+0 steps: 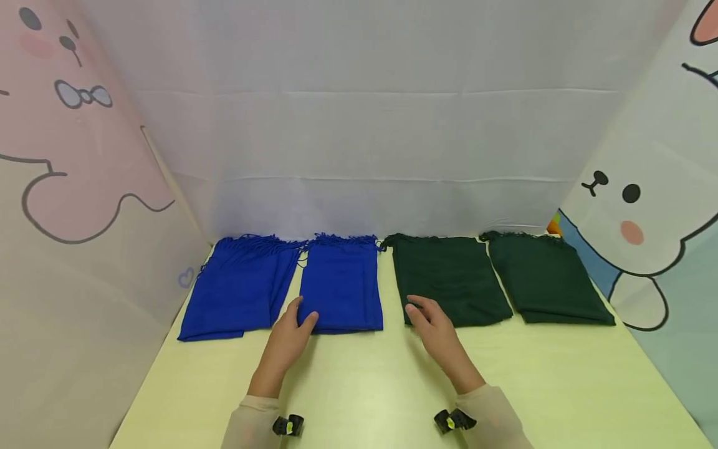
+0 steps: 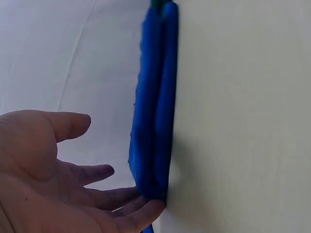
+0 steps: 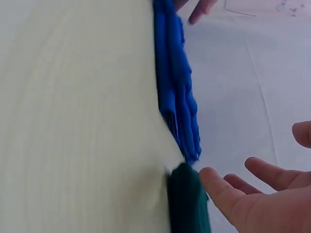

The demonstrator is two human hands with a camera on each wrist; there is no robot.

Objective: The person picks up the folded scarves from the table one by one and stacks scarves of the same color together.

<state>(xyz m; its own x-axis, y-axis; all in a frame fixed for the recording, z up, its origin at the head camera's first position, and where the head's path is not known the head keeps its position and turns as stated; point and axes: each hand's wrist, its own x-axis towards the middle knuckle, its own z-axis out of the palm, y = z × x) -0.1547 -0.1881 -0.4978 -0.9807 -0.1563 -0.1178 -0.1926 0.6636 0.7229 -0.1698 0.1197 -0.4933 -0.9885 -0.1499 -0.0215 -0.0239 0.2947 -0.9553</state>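
Observation:
Two folded blue fringed scarves, an outer one (image 1: 235,293) and an inner one (image 1: 342,287), lie on the left half of the table. My left hand (image 1: 288,340) is at the inner blue scarf's near left corner, thumb apart from the fingers. In the left wrist view, the fingertips (image 2: 150,213) reach the end of that scarf's folded edge (image 2: 153,107). On the right side are two folded dark green fringed scarves, an inner one (image 1: 449,280) and an outer one (image 1: 550,277). My right hand (image 1: 440,333) hovers by the inner green scarf's near left corner, fingers extended, holding nothing.
All the scarves lie in a row on the pale yellow table (image 1: 359,386), fringes toward the white back curtain (image 1: 370,137). Cartoon-printed curtains, pink (image 1: 95,143) on the left and white with a bear-like figure (image 1: 645,156) on the right, enclose the sides.

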